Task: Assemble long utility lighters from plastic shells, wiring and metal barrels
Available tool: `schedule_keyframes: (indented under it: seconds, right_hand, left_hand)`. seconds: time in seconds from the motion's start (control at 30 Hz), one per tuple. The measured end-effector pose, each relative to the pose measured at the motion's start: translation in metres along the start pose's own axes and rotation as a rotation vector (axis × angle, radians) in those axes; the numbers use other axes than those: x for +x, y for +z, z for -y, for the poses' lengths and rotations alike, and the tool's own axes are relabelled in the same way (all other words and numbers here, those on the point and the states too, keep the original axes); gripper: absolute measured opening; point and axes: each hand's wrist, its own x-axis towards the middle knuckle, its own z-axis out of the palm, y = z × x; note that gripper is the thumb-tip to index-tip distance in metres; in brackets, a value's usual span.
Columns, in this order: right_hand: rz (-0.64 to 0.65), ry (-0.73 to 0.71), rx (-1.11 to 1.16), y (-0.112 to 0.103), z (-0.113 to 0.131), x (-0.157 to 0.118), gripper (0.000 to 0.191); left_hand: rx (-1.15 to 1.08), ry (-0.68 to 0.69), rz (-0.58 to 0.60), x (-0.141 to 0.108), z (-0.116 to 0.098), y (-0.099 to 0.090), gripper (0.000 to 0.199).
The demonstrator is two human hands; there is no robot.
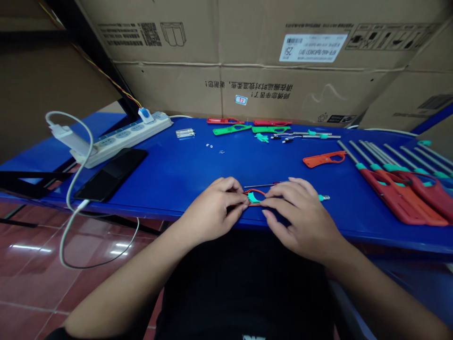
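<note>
Both my hands meet at the table's front edge around an orange-red plastic handle shell of a long-reach lighter (255, 196). A teal plastic part (252, 197) shows inside its loop. My left hand (212, 210) pinches the shell's left end between its fingers and thumb. My right hand (293, 212) presses on the middle, hiding much of the shell. A metal wand with a teal tip (323, 197) sticks out to the right from under my right hand. Just beyond my fingers lies a thin metal rod (258, 186).
The blue table (170, 174) holds red and green handle shells (231, 129), an orange shell (323, 159), small parts, and a pile of red lighters with metal wands (399, 198) at right. A power strip (120, 141) and phone (109, 174) lie left. Cardboard boxes (247, 80) stand behind.
</note>
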Motion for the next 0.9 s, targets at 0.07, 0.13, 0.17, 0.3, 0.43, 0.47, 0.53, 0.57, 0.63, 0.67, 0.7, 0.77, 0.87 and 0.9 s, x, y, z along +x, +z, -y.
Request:
schedule_keyframes:
  seconds: [0.07, 0.13, 0.17, 0.3, 0.43, 0.47, 0.53, 0.57, 0.63, 0.67, 0.7, 0.77, 0.87, 0.9]
  right_hand:
    - [-0.048, 0.031, -0.001, 0.000, -0.004, -0.005, 0.013]
    - [-0.038, 0.038, -0.013, 0.001, -0.005, -0.007, 0.015]
    - [-0.022, 0.036, -0.016, 0.001, -0.005, -0.007, 0.016]
    - [0.049, 0.056, -0.003, 0.000, -0.003, -0.004, 0.018]
    - [0.103, 0.063, -0.022, -0.001, -0.001, -0.002, 0.021]
    - [0.106, 0.059, -0.026, -0.001, -0.001, -0.003, 0.021]
    - [0.089, 0.053, -0.014, 0.000, -0.002, -0.005, 0.021]
    - [0.073, 0.054, -0.002, 0.000, -0.002, -0.006, 0.021]
    - [0.037, 0.057, 0.032, 0.000, -0.003, -0.008, 0.019]
    - [0.021, 0.061, 0.051, -0.001, -0.004, -0.009, 0.018]
    - [0.003, 0.067, 0.068, -0.003, -0.005, -0.009, 0.018]
    - [-0.029, 0.088, 0.080, -0.009, -0.010, -0.009, 0.019]
    - [-0.076, 0.142, 0.044, -0.020, -0.021, -0.011, 0.019]
    - [-0.084, 0.161, 0.030, -0.023, -0.025, -0.012, 0.019]
  left_hand:
    - [0.003, 0.003, -0.004, -0.001, 0.000, 0.001, 0.018]
    - [0.014, 0.009, -0.012, -0.002, 0.000, 0.001, 0.018]
    - [0.025, 0.013, -0.021, -0.002, 0.000, 0.001, 0.018]
    - [0.082, 0.007, -0.028, -0.003, -0.001, 0.003, 0.019]
    - [0.101, 0.008, -0.028, -0.003, -0.001, 0.003, 0.020]
    - [0.099, 0.011, -0.032, -0.003, 0.000, 0.003, 0.020]
    - [0.086, 0.022, -0.046, -0.004, 0.001, 0.002, 0.019]
    - [0.080, 0.029, -0.055, -0.005, 0.001, 0.002, 0.018]
    - [0.071, 0.041, -0.069, -0.006, 0.002, 0.003, 0.017]
    - [0.070, 0.046, -0.077, -0.006, 0.003, 0.003, 0.017]
    - [0.066, 0.050, -0.084, -0.007, 0.003, 0.003, 0.017]
    - [0.045, 0.048, -0.099, -0.006, 0.002, 0.004, 0.015]
    - [0.009, -0.013, -0.117, -0.005, 0.000, 0.003, 0.016]
    - [0.011, -0.035, -0.122, -0.005, -0.001, 0.002, 0.021]
